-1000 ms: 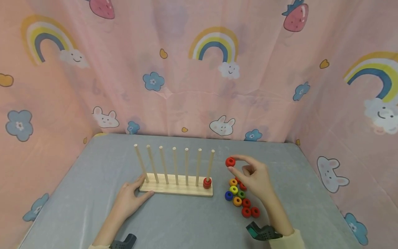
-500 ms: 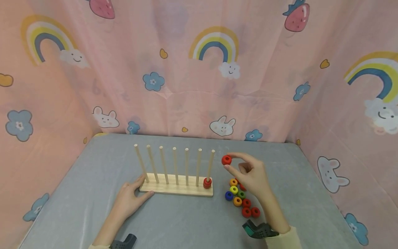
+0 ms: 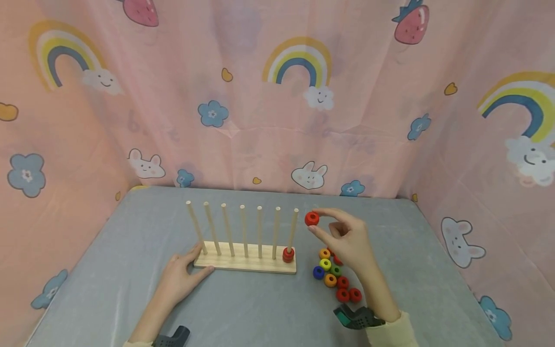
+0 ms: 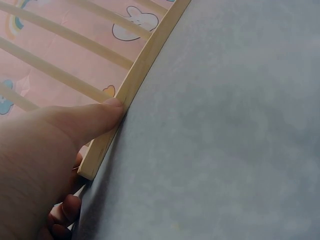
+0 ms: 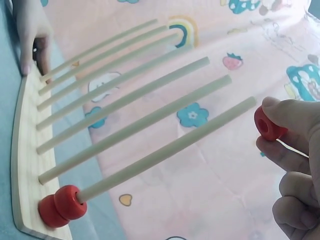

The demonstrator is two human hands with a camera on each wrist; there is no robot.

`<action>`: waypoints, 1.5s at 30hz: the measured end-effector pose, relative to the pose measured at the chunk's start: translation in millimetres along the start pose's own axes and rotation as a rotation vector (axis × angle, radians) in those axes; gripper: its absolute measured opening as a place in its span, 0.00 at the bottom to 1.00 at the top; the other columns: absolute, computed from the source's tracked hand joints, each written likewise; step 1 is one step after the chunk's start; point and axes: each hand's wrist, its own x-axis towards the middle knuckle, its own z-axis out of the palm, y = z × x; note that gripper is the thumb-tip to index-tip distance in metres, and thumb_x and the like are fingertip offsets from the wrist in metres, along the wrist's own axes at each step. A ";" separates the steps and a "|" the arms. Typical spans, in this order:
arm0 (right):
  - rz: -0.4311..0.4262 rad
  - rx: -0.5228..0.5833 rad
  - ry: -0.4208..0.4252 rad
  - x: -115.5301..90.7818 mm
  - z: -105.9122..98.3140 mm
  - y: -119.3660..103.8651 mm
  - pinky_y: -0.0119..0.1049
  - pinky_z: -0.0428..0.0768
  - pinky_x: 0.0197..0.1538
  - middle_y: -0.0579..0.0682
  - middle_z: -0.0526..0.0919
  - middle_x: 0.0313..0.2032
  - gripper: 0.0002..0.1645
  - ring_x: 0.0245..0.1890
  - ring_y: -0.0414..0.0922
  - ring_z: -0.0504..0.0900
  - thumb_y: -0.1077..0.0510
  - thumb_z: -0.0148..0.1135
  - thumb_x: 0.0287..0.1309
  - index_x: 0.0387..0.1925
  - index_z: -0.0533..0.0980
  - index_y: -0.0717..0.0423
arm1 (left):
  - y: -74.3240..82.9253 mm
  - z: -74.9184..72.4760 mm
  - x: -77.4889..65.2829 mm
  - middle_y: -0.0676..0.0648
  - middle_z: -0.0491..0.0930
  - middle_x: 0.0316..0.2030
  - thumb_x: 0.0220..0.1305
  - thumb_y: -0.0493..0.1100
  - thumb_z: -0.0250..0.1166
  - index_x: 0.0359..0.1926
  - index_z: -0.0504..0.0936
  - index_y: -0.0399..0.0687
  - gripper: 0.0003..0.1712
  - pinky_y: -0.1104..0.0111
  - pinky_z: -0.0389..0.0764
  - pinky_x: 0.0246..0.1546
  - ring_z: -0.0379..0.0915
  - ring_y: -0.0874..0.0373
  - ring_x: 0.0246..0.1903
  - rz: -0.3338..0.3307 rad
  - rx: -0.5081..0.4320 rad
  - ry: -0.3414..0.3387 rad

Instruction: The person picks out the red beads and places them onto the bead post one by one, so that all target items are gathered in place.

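A pale wooden peg board (image 3: 245,263) with several upright pegs stands on the table. Its left end is held by my left hand (image 3: 177,281), thumb along the front edge and fingers round the far side; the left wrist view shows the thumb (image 4: 97,120) on the edge. My right hand (image 3: 352,241) pinches a red bead (image 3: 311,219) between thumb and index finger. This bead is just right of the rightmost peg's top, apart from it in the head view; in the right wrist view its hole shows near the peg tip (image 5: 252,102). Two red beads (image 5: 62,206) sit stacked on that peg.
Right of the board lies a loose group of beads: blue (image 3: 318,273), yellow (image 3: 325,264), green (image 3: 336,271), orange (image 3: 330,280) and red (image 3: 342,295). The grey tabletop (image 3: 243,313) ends at a pink printed curtain (image 3: 243,154).
My right hand has moved left and slightly up with the red bead, towards the top of the rightmost peg. My left hand stays on the board's end.
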 end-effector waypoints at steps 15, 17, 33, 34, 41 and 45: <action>-0.058 0.055 0.023 9.5 9.2 -7.2 0.30 0.54 0.15 0.45 0.59 0.12 0.24 0.12 0.34 0.53 0.72 0.80 0.52 0.52 0.88 0.57 | 0.1 -0.4 -1.6 0.39 0.76 0.70 0.63 0.59 0.77 0.73 0.76 0.38 0.45 0.50 0.80 0.43 0.75 0.43 0.44 0.014 0.001 0.012; -0.053 0.058 0.021 11.6 9.7 -9.3 0.30 0.54 0.15 0.45 0.58 0.12 0.23 0.12 0.35 0.53 0.70 0.80 0.54 0.52 0.88 0.56 | 0.0 -0.5 -1.8 0.39 0.76 0.70 0.63 0.59 0.77 0.73 0.76 0.37 0.45 0.48 0.80 0.44 0.76 0.41 0.45 0.015 0.000 0.013; -0.058 0.100 0.009 20.1 17.7 -10.1 0.31 0.52 0.15 0.46 0.57 0.12 0.22 0.12 0.36 0.51 0.70 0.79 0.56 0.52 0.88 0.55 | -1.0 -0.1 -0.5 0.39 0.76 0.70 0.62 0.59 0.78 0.72 0.77 0.38 0.45 0.54 0.79 0.39 0.75 0.45 0.42 0.019 0.002 0.020; -0.057 0.099 0.008 20.6 18.2 -9.9 0.32 0.52 0.15 0.45 0.57 0.12 0.22 0.12 0.36 0.51 0.70 0.79 0.56 0.52 0.88 0.55 | -1.2 0.1 -0.4 0.39 0.76 0.70 0.62 0.59 0.78 0.72 0.77 0.38 0.45 0.54 0.79 0.39 0.75 0.45 0.41 0.018 0.003 0.020; -0.045 0.108 0.005 25.3 22.5 -7.6 0.34 0.50 0.16 0.46 0.56 0.12 0.21 0.13 0.36 0.50 0.68 0.79 0.56 0.52 0.88 0.54 | 0.0 -0.2 -0.9 0.39 0.77 0.70 0.63 0.58 0.77 0.72 0.76 0.37 0.45 0.49 0.80 0.45 0.75 0.42 0.44 0.029 -0.001 0.030; -0.021 0.126 0.000 25.8 25.5 -6.8 0.35 0.51 0.16 0.46 0.57 0.12 0.21 0.12 0.38 0.51 0.68 0.79 0.57 0.53 0.88 0.55 | 0.1 -0.5 -0.8 0.39 0.77 0.70 0.63 0.58 0.77 0.73 0.76 0.38 0.45 0.50 0.80 0.44 0.75 0.43 0.43 0.027 0.001 0.027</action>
